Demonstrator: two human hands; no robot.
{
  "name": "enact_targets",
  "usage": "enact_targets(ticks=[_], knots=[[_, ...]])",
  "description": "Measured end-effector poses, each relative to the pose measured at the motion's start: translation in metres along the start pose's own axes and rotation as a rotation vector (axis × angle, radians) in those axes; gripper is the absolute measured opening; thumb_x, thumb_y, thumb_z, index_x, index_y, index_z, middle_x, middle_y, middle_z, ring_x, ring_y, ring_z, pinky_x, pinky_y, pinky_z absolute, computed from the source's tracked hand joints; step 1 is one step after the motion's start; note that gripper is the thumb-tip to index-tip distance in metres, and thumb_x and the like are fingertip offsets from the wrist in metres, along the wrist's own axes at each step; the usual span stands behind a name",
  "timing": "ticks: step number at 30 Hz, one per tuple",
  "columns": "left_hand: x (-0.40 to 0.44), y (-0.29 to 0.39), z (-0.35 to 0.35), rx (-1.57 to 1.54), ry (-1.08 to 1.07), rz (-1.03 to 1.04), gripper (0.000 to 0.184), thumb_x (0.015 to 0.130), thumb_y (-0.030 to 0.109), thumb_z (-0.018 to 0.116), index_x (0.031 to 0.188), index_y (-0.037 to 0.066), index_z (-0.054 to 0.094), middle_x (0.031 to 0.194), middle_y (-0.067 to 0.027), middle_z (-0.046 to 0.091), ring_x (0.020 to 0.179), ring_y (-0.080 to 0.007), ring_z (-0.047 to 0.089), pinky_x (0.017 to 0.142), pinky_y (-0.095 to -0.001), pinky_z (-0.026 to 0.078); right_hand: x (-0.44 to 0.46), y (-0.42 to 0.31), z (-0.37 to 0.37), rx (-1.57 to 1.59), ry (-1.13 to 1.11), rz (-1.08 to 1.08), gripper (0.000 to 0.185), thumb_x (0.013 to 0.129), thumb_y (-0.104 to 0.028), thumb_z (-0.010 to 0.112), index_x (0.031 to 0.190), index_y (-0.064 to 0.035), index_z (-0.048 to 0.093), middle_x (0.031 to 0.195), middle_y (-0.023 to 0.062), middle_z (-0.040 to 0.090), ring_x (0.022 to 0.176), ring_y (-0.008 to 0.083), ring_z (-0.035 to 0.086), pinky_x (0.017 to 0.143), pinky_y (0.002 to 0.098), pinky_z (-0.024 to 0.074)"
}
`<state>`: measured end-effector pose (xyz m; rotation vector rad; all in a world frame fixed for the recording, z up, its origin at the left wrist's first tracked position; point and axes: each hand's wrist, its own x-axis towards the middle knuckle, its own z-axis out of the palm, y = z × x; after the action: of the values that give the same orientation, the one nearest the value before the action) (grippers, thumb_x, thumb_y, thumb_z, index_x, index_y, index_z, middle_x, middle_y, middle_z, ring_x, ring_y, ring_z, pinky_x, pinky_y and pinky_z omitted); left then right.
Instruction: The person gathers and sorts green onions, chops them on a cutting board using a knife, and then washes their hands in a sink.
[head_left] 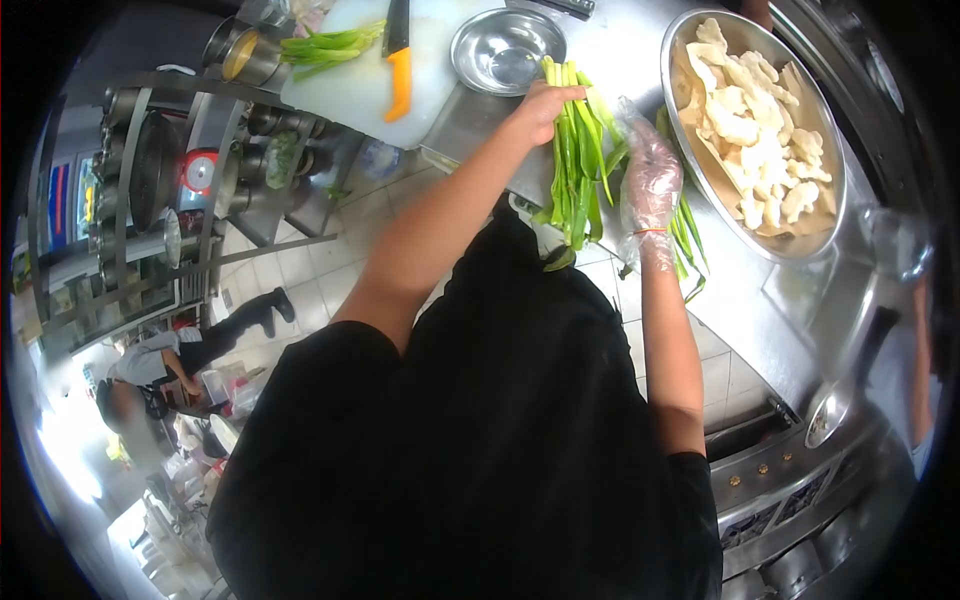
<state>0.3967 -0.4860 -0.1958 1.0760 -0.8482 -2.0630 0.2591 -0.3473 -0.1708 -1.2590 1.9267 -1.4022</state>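
Note:
A bunch of green onions [578,170] hangs over the counter's front edge, its pale ends up by the metal bowl [507,52]. My left hand [545,110] is bare and closed round the bunch near those ends. My right hand [652,175] wears a clear plastic glove with a red band at the wrist. It is beside the bunch, with more green leaves [688,240] showing behind and below it. Its fingers are blurred under the plastic, so their grip is unclear. Right of it stands a large oval tray [835,190] of pale, puffy pieces [745,120].
A white cutting board [350,95] at the upper left bears an orange-handled knife [398,80] and cut green onions [335,47]. A ladle [828,412] lies at the right by the stove. Metal shelves [150,190] stand left. Another person [150,360] is at the far left.

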Motion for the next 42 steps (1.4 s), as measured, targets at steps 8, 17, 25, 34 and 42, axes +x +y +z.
enact_targets(ticks=[8,17,25,34,42], knots=[[-0.002,-0.003,0.005,-0.017,-0.018,-0.015,0.022,0.091,0.009,0.06,0.11,-0.001,0.058,0.098,-0.0158,0.065,0.09,-0.0278,0.067,0.078,-0.0454,0.057,-0.008,0.018,-0.013,0.072,-0.243,0.1,0.026,0.087,-0.017,0.063,0.104,0.002,0.068,0.1,0.0148,0.069,0.092,0.024,0.065,0.086,0.0322,0.0468],[-0.005,-0.004,0.009,-0.14,-0.157,-0.049,0.024,0.091,0.01,0.058,0.112,-0.001,0.054,0.111,-0.0184,0.064,0.105,-0.0301,0.063,0.09,-0.0462,0.053,-0.025,0.006,-0.031,0.07,0.014,0.102,0.025,0.091,-0.023,0.062,0.096,0.0,0.069,0.091,0.0159,0.069,0.083,0.0294,0.064,0.078,0.0363,0.048],[-0.022,-0.026,0.013,-0.101,-0.22,-0.033,0.025,0.089,0.01,0.063,0.109,-0.004,0.058,0.1,-0.0157,0.065,0.098,-0.0266,0.065,0.085,-0.0414,0.054,-0.019,-0.004,-0.001,-0.321,-0.195,-0.008,0.016,0.084,-0.012,0.058,0.093,-0.002,0.068,0.083,0.0221,0.065,0.075,0.0415,0.062,0.067,0.0476,0.0474],[0.008,-0.079,0.084,0.489,0.188,-0.273,0.028,0.069,0.002,0.078,0.093,-0.007,0.067,0.088,-0.0188,0.066,0.072,-0.0288,0.065,0.065,-0.0389,0.054,-0.033,0.042,-0.068,-0.712,0.022,0.004,0.032,0.09,-0.03,0.06,0.11,-0.0069,0.069,0.099,0.0199,0.069,0.09,0.0364,0.066,0.078,0.0423,0.0519],[0.019,-0.103,0.109,0.246,0.313,-0.248,0.031,0.068,-0.001,0.076,0.094,-0.012,0.064,0.085,-0.0197,0.067,0.069,-0.0286,0.067,0.06,-0.0391,0.057,-0.019,0.056,-0.07,-0.856,-0.069,-0.119,0.029,0.088,-0.029,0.06,0.095,-0.0035,0.071,0.093,0.0186,0.069,0.081,0.0361,0.066,0.074,0.0416,0.0524]])
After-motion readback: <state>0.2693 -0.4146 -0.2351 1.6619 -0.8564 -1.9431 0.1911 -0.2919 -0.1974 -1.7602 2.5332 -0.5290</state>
